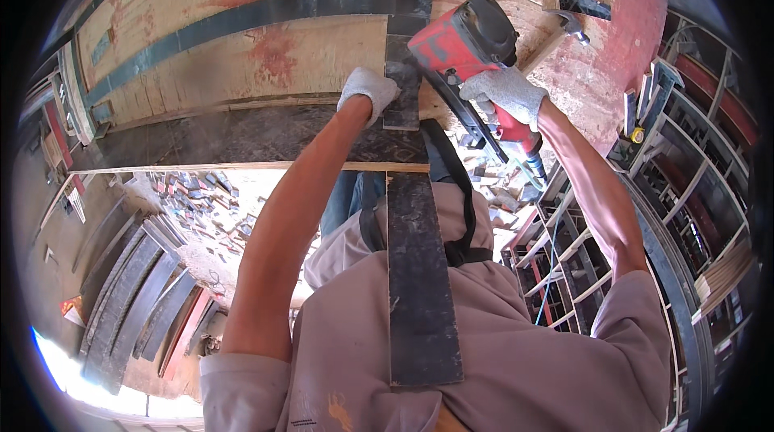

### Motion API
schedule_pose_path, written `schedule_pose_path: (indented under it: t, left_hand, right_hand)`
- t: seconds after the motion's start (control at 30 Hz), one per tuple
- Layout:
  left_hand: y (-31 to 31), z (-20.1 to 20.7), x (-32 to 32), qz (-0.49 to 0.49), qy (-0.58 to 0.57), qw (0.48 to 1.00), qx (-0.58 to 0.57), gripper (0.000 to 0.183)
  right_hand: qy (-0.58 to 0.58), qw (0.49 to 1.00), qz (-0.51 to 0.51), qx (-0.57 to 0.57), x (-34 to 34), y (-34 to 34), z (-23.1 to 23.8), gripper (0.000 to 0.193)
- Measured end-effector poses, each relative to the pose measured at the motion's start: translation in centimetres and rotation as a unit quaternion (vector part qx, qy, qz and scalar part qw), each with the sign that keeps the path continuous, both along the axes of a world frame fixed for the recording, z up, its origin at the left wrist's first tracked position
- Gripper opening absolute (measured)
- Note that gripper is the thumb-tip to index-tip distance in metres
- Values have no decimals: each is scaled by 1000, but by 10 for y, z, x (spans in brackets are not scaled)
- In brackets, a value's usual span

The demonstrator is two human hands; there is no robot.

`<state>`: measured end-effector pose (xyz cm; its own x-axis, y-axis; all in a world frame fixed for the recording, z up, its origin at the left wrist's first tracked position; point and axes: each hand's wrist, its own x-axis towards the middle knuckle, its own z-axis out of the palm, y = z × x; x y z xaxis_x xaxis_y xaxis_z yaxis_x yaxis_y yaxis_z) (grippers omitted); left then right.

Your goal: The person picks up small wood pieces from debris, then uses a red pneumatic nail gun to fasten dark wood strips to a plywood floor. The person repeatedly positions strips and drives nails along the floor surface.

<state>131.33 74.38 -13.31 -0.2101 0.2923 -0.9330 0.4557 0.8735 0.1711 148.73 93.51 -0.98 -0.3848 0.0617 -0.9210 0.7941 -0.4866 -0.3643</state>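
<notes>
My right hand (509, 96), in a pale work glove, is wrapped round the handle of a red and black nail gun (451, 43). Its long dark magazine slants down toward me, and a hose fitting (534, 164) shows at the handle's lower end. My left hand (369, 94), gloved too, is closed against the left edge of a dark board strip (401, 113); its fingertips are partly hidden. This strip lies across a large wooden panel (322, 45). Nearer to me, another dark board strip (421, 287) reaches from the panel's near edge over my lap.
A hammer (571, 27) and a short dark offcut (584, 4) lie at the far right. Scraps (205, 206) litter the floor below the panel. Curved boards (133, 303) lean at the left; metal frames (685, 166) stand at the right, near a thin blue hose (551, 271).
</notes>
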Motion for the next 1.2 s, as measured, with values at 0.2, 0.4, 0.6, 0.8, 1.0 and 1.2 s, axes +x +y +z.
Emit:
schedule_pose_path:
  t: [0.2,0.4,0.6,0.8,1.0,1.2]
  left_hand:
    - [-8,-29,7,-100,46,994,13,46]
    - [-10,-36,7,-64,55,996,39,42]
    - [7,5,3,90,26,996,-3,40]
    - [12,14,5,89,49,995,17,40]
    - [-8,-18,6,53,46,997,42,39]
    - [19,68,-6,23,66,994,86,39]
  right_hand:
    - [-22,999,41,-23,-7,9,-16,10]
    - [24,998,55,-7,-5,15,-23,14]
    - [-5,994,111,22,-21,22,-1,14]
    - [17,994,104,13,-1,29,-12,17]
    - [-22,992,127,2,-6,27,-17,14]
    - [-2,997,77,14,-5,37,24,18]
